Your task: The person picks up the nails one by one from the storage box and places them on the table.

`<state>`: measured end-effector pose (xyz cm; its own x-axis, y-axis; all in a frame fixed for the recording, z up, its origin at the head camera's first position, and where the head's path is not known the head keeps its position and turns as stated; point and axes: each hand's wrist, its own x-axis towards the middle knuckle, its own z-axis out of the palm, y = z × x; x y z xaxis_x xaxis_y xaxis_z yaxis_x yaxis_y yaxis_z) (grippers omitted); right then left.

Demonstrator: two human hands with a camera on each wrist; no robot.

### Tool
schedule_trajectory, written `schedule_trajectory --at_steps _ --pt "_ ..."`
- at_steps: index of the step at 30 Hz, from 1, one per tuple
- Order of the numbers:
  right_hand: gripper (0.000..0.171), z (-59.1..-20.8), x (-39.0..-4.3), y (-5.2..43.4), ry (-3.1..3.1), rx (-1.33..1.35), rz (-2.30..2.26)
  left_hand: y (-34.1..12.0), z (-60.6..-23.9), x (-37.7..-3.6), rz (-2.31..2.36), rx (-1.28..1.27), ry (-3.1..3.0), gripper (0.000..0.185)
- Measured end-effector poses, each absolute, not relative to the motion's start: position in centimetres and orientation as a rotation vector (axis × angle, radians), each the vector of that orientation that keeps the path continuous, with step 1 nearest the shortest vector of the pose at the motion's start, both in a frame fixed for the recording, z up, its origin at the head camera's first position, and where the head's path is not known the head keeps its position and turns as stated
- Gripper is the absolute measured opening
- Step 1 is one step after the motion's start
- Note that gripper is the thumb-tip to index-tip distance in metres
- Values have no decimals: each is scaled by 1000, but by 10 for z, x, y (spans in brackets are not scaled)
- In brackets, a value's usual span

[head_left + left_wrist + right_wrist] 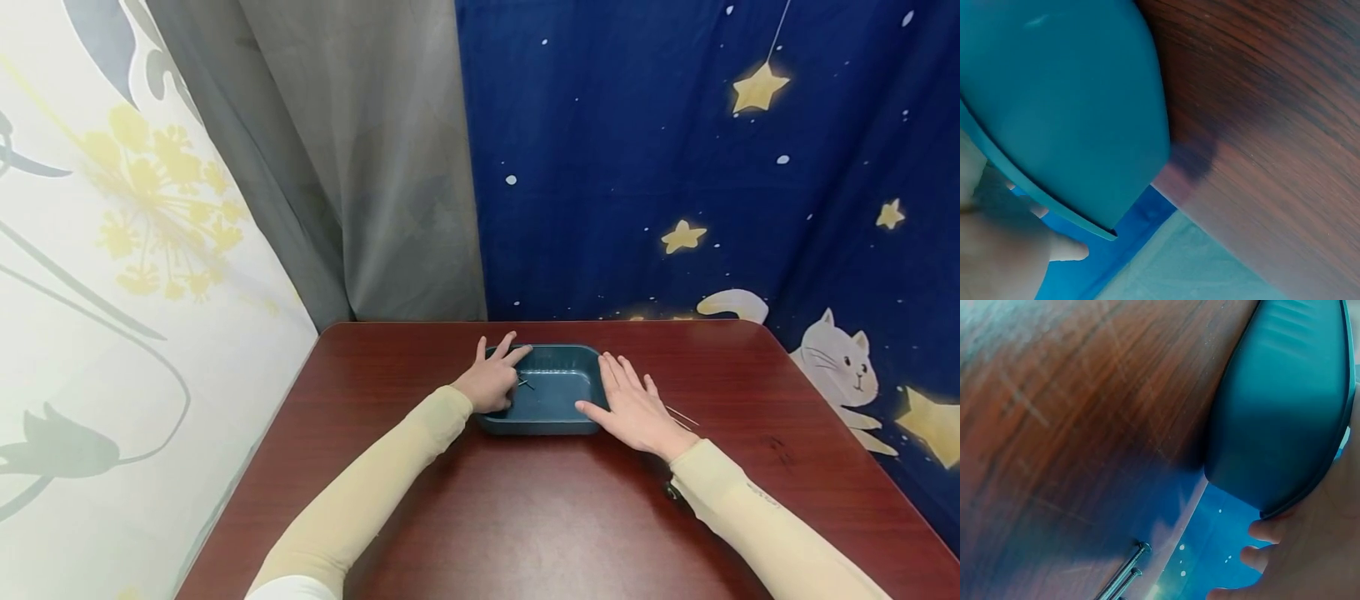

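A blue-green rectangular tray sits near the far edge of the table. My left hand reaches over its left end, with some fingers spread and the others bent down inside. Beside those fingers lie a few small thin dark pieces, which look like nails; whether the fingertips pinch one is hidden. My right hand rests on the tray's right rim, fingers straight and thumb reaching over the inside. In the right wrist view, long metal nails lie on the table near the tray.
The reddish-brown wooden table ends just behind the tray. Behind it hang a grey curtain and a blue curtain with stars. A pale patterned wall covering borders the left side.
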<state>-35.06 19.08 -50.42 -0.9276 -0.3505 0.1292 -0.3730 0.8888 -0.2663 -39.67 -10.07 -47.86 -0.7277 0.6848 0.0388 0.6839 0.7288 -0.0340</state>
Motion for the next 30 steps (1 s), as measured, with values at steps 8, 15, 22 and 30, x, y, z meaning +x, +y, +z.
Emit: schedule_trajectory --at_steps 8,15,22,30 --pt "105 -506 -351 192 -2969 582 451 -103 -478 -397 -70 -1116 -2858 20" --pt "104 -506 -351 193 -2967 572 456 -104 -461 -387 -206 -1106 -2878 27" --pt "104 -506 -350 193 -2965 566 457 -111 -437 -376 -232 -1080 -2810 29" --pt "109 -503 -349 193 -2969 577 464 -133 -421 -368 -224 -941 -2841 29"
